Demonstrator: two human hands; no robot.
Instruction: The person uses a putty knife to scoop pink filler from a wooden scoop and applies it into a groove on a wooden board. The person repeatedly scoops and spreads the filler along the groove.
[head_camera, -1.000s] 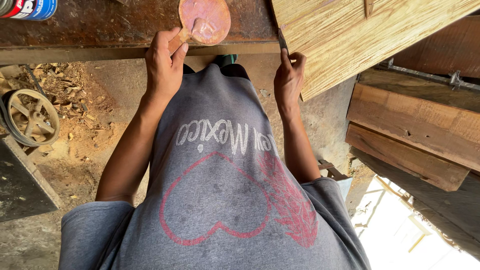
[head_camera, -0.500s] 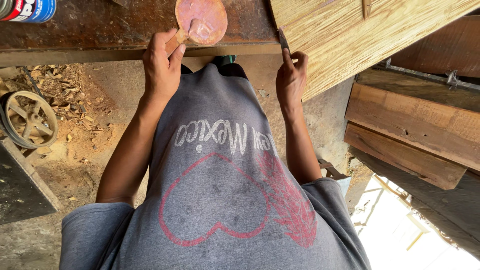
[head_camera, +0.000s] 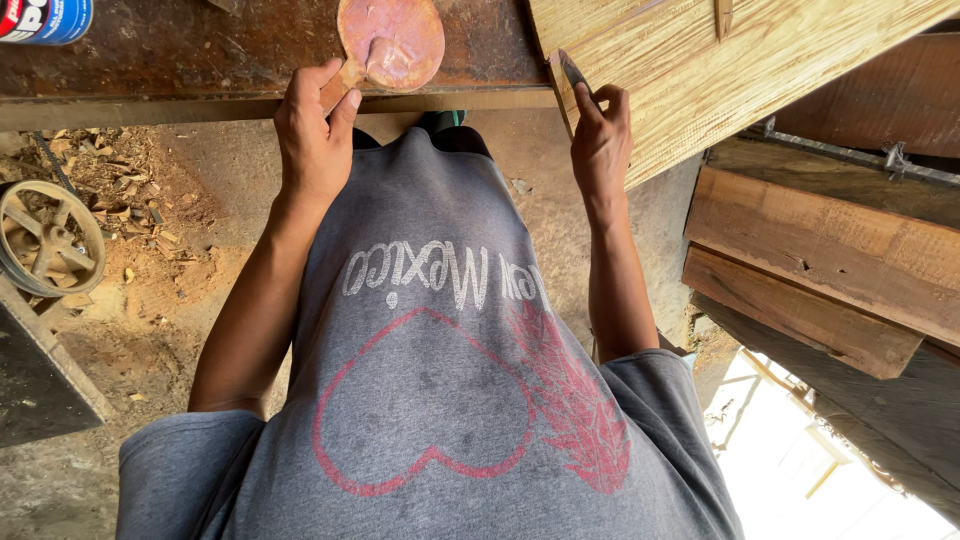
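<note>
While the camera is looking straight down the person's grey printed T-shirt (head_camera: 440, 380), both hands are working at the front edge of a dark, stained wooden workbench (head_camera: 200, 60). The left hand (head_camera: 312, 135) is closing thumb and fingers around the short handle of a round, flat wooden paddle smeared with reddish-pink filler paste (head_camera: 392, 42); the paddle's disc is lying on the bench top, its handle pointing toward the bench edge. The right hand (head_camera: 600, 140) is pinching a small narrow metal putty blade (head_camera: 572, 70) between thumb and forefinger, the tip pressing against the corner edge of a pale, coarse-grained wooden panel (head_camera: 720, 70) that is slanting across the upper right. The two hands are sitting well apart, each clamped on its own tool.

A blue-and-white can (head_camera: 45, 18) is showing at the top left corner of the bench, only partly in view. Below the bench, the sandy dirt floor (head_camera: 160, 320) is carrying wood shavings and chips (head_camera: 110, 180). A spoked metal pulley wheel (head_camera: 45, 238) is standing at the left edge, just above a dark board. To the right, thick rough timber planks (head_camera: 830, 260) are lying stacked under the pale panel, with bright daylight showing at the lower right corner.
</note>
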